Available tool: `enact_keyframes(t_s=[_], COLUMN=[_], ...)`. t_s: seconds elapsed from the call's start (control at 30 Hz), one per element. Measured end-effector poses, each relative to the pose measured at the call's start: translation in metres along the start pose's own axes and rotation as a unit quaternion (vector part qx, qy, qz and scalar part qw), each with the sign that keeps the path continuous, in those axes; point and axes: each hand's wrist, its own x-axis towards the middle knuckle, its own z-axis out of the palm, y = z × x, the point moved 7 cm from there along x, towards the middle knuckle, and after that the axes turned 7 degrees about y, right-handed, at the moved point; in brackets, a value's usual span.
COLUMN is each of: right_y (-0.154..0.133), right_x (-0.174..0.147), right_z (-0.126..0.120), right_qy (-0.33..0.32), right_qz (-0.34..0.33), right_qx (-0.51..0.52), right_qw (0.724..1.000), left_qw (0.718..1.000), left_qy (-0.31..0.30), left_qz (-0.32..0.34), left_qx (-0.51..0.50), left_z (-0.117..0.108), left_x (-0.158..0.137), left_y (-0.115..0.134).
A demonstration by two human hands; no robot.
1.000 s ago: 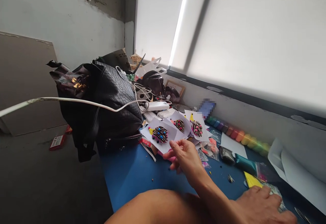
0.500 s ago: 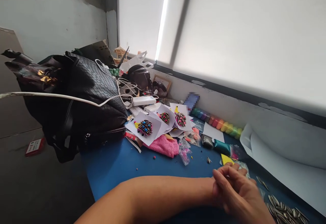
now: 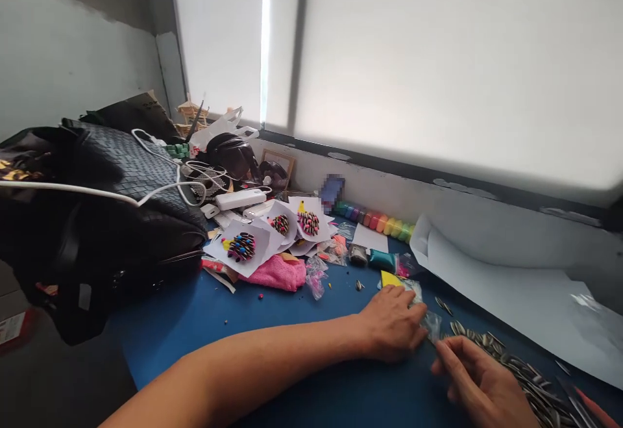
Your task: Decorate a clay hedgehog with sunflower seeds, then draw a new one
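A clear plastic bag (image 3: 431, 324) with yellow modelling clay (image 3: 389, 278) at its far end lies on the blue table. My left hand (image 3: 393, 323) rests palm down over the bag, its fingers curled onto the plastic. At the bag's near right end, my right hand (image 3: 479, 379) pinches the plastic between thumb and forefinger. Just right of the hands spreads a pile of striped sunflower seeds (image 3: 520, 369). Three paper sheets at the back left carry hedgehog figures (image 3: 241, 246) made of clay and seeds, with coloured dots.
Behind the hands lie teal clay (image 3: 383, 260), a dark clay packet (image 3: 357, 255) and a row of coloured clay tubs (image 3: 379, 222). A pink cloth (image 3: 277, 273) sits near the paper sheets. A black bag (image 3: 136, 201) fills the left. White paper (image 3: 511, 304) curves along the right.
My hands, close together and overlapping before, are now apart, with the right one lower right, pinching the plastic bag. The view has swung right, showing more of the seed pile.
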Motion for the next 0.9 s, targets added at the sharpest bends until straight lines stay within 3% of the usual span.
enact_keyframes(t_s=[0.13, 0.3, 0.47, 0.63, 0.9], right_y=[-0.005, -0.008, -0.014, -0.017, -0.018], right_x=[-0.008, -0.022, -0.028, -0.032, -0.034], right_z=[-0.017, -0.018, -0.012, -0.011, -0.010], right_qy=[0.082, 0.114, 0.126, 0.141, 0.146], right_qz=[-0.136, -0.170, -0.221, -0.251, -0.267], right_qx=[-0.097, -0.126, -0.152, -0.175, -0.193], right_qw=[0.983, 0.971, 0.955, 0.941, 0.933], left_qw=[1.000, 0.998, 0.993, 0.993, 0.990], left_qy=[-0.001, 0.017, 0.006, -0.008, 0.020], left_qz=[-0.010, -0.016, -0.089, -0.065, -0.106], left_qx=[-0.024, -0.053, -0.073, -0.094, -0.091], left_z=[0.004, 0.006, 0.010, 0.010, 0.003], left_x=[0.000, -0.001, -0.005, -0.005, 0.002], left_y=[-0.001, -0.001, -0.011, -0.008, -0.021])
